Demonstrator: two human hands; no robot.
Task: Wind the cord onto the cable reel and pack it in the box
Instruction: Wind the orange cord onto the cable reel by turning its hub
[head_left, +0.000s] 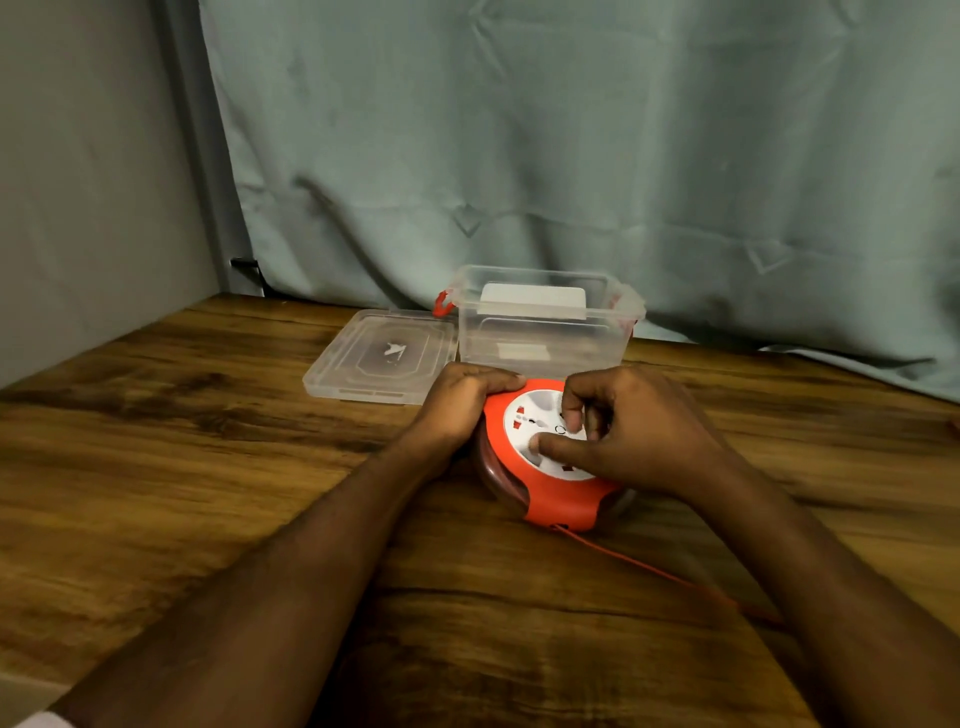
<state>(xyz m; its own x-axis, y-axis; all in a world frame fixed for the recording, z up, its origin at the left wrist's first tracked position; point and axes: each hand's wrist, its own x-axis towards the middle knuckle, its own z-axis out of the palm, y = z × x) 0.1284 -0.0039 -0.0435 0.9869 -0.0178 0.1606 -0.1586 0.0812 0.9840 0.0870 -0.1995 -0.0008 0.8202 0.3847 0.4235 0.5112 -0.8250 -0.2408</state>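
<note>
An orange cable reel (558, 499) with a white socket face lies flat on the wooden table (182, 467). My left hand (462, 400) grips its left rim. My right hand (628, 431) rests on the white face, thumb and fingers pressed onto the centre. A thin orange cord (649, 569) runs from the reel's near edge toward the lower right and passes under my right forearm. Behind the reel stands a clear plastic box (545, 322), open, with red side latches.
The box's clear lid (382, 356) lies flat to the left of the box. A grey-green curtain (571, 156) hangs behind the table, and a grey wall (78, 182) closes the left side.
</note>
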